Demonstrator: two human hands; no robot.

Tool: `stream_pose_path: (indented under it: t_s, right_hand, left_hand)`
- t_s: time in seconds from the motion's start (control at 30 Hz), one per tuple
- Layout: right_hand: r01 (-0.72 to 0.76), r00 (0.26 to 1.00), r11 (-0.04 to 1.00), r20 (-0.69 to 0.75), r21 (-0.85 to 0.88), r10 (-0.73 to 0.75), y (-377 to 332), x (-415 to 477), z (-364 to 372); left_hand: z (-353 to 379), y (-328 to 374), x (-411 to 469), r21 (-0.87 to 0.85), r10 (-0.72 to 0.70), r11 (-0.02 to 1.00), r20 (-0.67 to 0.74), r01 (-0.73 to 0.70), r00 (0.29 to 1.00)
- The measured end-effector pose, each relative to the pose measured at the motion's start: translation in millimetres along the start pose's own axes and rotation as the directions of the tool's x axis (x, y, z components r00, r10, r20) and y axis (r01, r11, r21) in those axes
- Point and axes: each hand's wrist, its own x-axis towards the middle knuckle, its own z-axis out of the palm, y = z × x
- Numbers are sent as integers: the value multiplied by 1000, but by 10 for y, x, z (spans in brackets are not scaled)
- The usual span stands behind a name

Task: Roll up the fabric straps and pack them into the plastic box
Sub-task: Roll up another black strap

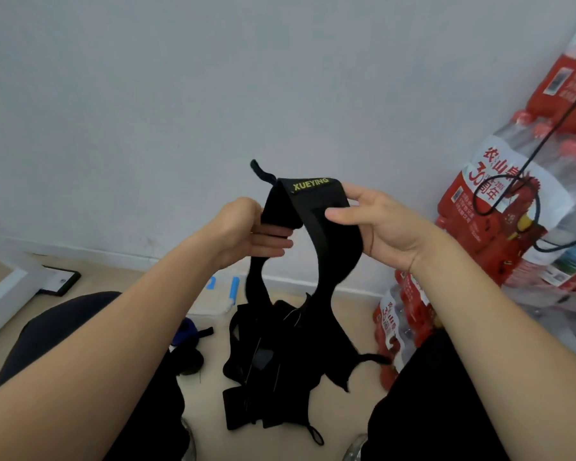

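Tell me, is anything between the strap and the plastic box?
Nothing visible blocks it. The strap is held up by the left hand and right hand; the plastic box sits on the floor below, beside the pile of straps.

The raised strap point(326, 234) is matt black woven cloth with yellow-green printed lettering. The pile of straps point(273, 354) below is the same dull fabric. The floor point(346, 410) looks smooth, pale and wood-like, the wall point(180, 94) matt painted. Glossy clear plastic film wraps the bottle packs point(529, 194); the plastic box point(213, 301) is cloudy, smooth plastic.
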Motion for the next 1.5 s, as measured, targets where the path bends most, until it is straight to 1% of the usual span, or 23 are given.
stream_pose_path:
  t_s: [0.03, 0.1, 0.2, 0.3, 0.37, 0.5, 0.57, 0.63, 0.67, 0.73, 0.8, 0.9, 0.97, 1.0, 1.07, 1.1, 1.13, 1.17, 1.23, 1.3, 1.37, 1.43, 1.5]
  right_hand:
    - [19, 1000, 1000, -19, -15, -19, 5, -39, -10]
    - [13, 994, 999, -109, -31, -16, -4, -103, -5]
    - [-59, 980, 997, -191, -41, 50, -33, -214, 43]
    - [-157, 965, 984, -226, -84, 135, -23, -346, 107]
    - [-190, 965, 981, -192, -38, 180, -26, -431, 167]
    - [-136, 990, 991, -35, 17, 137, -32, -611, 292]
    - [-139, 990, 990, -28, -39, 138, 0, -660, 368]
    - [-198, 978, 978, -81, -61, 193, 16, -685, 456]
    - [-236, 968, 971, -103, -50, 230, 18, -700, 491]
    - [-251, 966, 968, -70, -28, 248, 21, -742, 532]
    - [-189, 982, 982, 28, -6, 189, 25, -799, 549]
    - [-69, 992, 997, 106, 27, 65, 45, -850, 546]
    - [28, 998, 999, 61, 39, -31, 44, -832, 537]
    - [72, 997, 996, 16, 52, -73, 33, -814, 525]
    - [122, 988, 991, -99, 60, -116, 0, -760, 485]
    - [125, 980, 991, -161, 39, -118, -10, -727, 457]
    - [107, 971, 994, -216, 2, -104, -12, -696, 439]
    - [67, 963, 997, -260, -39, -75, -3, -667, 432]
    - [-47, 947, 996, -321, -74, 21, 45, -614, 461]
    - [-127, 928, 991, -357, -31, 107, 70, -574, 518]
    - [-103, 953, 994, -280, 48, 112, 41, -542, 549]
    - [-15, 987, 996, -161, 84, 29, -12, -510, 551]
    - [90, 987, 992, -139, 86, -77, -51, -448, 554]
  left_hand:
    - [-4, -34, -36, 39, -17, 999, 69, 14, 997]
    - [-1, -116, -111, 232, -29, 973, 145, -6, 989]
    - [47, -264, -233, 478, 0, 877, 111, -53, 994]
    - [122, -421, -365, 554, 46, 830, 50, -66, 998]
    - [164, -508, -426, 602, 101, 791, 46, -109, 994]
    - [293, -614, -604, 414, 159, 896, 35, -160, 987]
    - [368, -687, -675, 299, 189, 936, 20, -187, 982]
    - [395, -784, -700, 267, 216, 942, -28, -201, 976]
    - [395, -823, -713, 265, 186, 949, -42, -168, 982]
    - [396, -891, -747, 256, 33, 966, -26, -25, 999]
    - [386, -924, -791, 258, -97, 961, -8, 96, 995]
    - [345, -905, -849, 222, -167, 961, -18, 167, 986]
    - [324, -860, -871, 215, -82, 972, -46, 90, 996]
    - [313, -838, -854, 270, 42, 963, -91, -16, 995]
    - [326, -799, -819, 438, 334, 872, -210, -218, 919]
    - [353, -779, -819, 461, 419, 845, -260, -270, 870]
    - [376, -765, -814, 429, 430, 858, -296, -283, 853]
    - [389, -768, -799, 366, 377, 894, -310, -256, 873]
    - [393, -802, -770, 288, 157, 954, -236, -85, 959]
    - [381, -892, -712, 346, -29, 935, -133, 74, 991]
    - [372, -979, -621, 414, -63, 904, -125, 110, 990]
    - [349, -1004, -497, 489, -10, 866, -192, 104, 981]
    - [316, -928, -397, 546, 37, 832, -240, 103, 970]
